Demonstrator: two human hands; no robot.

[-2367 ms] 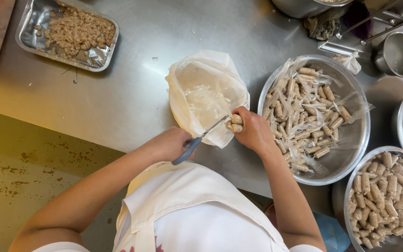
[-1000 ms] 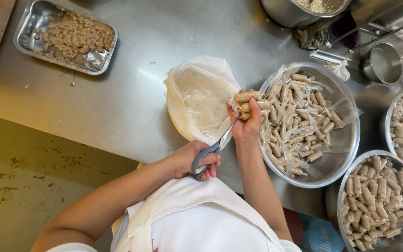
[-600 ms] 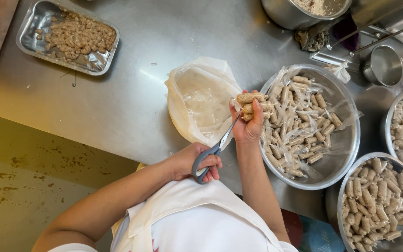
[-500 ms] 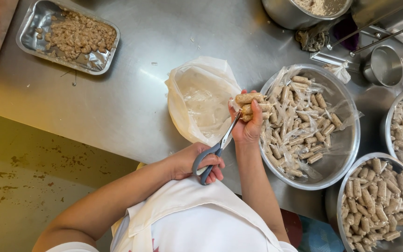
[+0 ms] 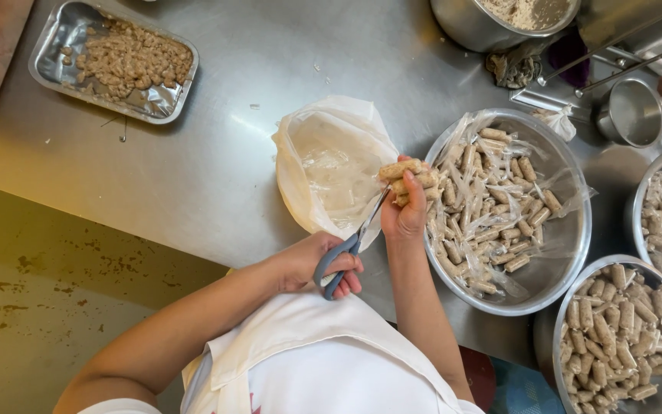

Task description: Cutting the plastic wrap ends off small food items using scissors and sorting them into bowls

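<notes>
- The left hand (image 5: 312, 264) is clenched around the grey handles of a pair of scissors (image 5: 350, 247); the blades run up and to the right, and their tips reach the underside of the sausage pieces held above.
- The right hand (image 5: 406, 215) is in a closed grip on a small bundle of sausage pieces (image 5: 408, 176), pale brown short cylinders in clear wrapping, held above the table between the plastic bag and the big bowl.
- The open plastic bag (image 5: 331, 169), whitish and crumpled, lies on the steel table (image 5: 216, 169) just left of the bundle; some clear scraps lie inside it.
- Just right of the right hand stands a large metal bowl (image 5: 576, 253) full of more wrapped sausage pieces.
- A second metal bowl (image 5: 568, 368) at the lower right holds unwrapped pieces, and a third bowl (image 5: 641, 192) is cut off by the right edge.
- A foil tray (image 5: 63, 31) with crumbly brown filling sits at the upper left, well apart from the hands.
- A small metal cup (image 5: 630, 115) stands at the upper right.
</notes>
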